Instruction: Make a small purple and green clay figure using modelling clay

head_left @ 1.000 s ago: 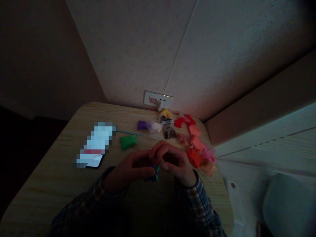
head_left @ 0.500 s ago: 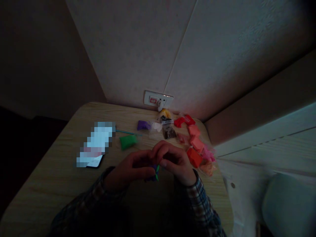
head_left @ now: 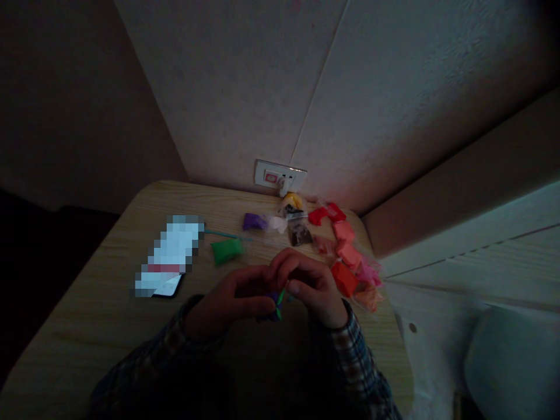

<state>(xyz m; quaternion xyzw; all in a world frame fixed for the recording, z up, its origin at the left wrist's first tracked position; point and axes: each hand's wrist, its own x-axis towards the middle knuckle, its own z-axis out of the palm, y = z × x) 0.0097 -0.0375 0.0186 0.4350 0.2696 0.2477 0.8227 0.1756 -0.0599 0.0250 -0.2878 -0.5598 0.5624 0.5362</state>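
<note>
Between my two hands is a small purple and green clay piece point(head_left: 279, 307), partly hidden by fingers. My left hand point(head_left: 238, 297) is closed around its purple part, thumb along the near side. My right hand point(head_left: 308, 286) pinches a thin green strip of the clay at the piece's upper right, with its thumb and fingers curled. The fingertips of both hands meet above the piece. Beyond my left hand lies a green clay pack point(head_left: 227, 251). An orange-red clay pack point(head_left: 345, 279) rests just right of my right hand.
A lit phone point(head_left: 170, 256) lies on the wooden table point(head_left: 87, 326) at left, a thin blue stick point(head_left: 223, 234) beside it. Purple point(head_left: 255, 221), red point(head_left: 327, 213) and salmon clay packs point(head_left: 349, 255) line the back and right. A wall socket point(head_left: 280, 175) with a plug sits behind.
My right thumb has shifted slightly up and right, and more of the green strip shows beneath it. My left hand stays in place around the piece.
</note>
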